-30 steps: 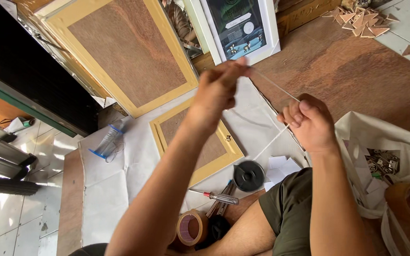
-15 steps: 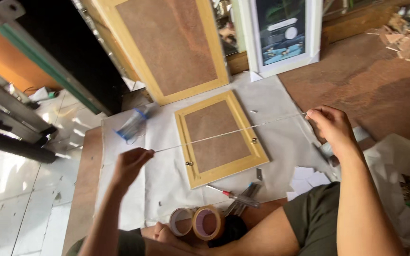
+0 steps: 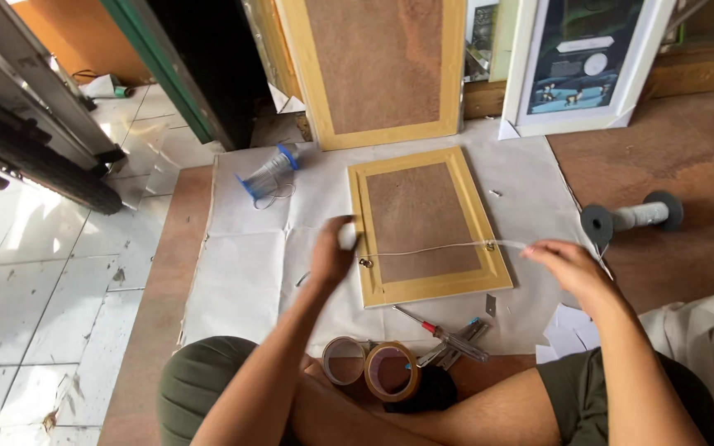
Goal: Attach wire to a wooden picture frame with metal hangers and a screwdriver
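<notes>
A small yellow picture frame (image 3: 426, 225) lies back-up on white paper (image 3: 249, 264). A thin white string (image 3: 431, 248) runs taut across its lower part, from one side's eye screw to the other's. My left hand (image 3: 331, 253) pinches the string's left end beside the frame's left rail. My right hand (image 3: 568, 268) holds the right end just past the frame's right rail.
Two tape rolls (image 3: 371, 368) sit by my knees, with a red-handled screwdriver (image 3: 444, 334) and pliers beside them. A grey spool (image 3: 631, 216) lies at the right, a clear string reel (image 3: 268, 175) at the upper left. Larger frames (image 3: 373, 70) lean against the back.
Both hands have dropped from head height to the frame, and the string now lies across the frame's back. The camera has tilted down toward the floor.
</notes>
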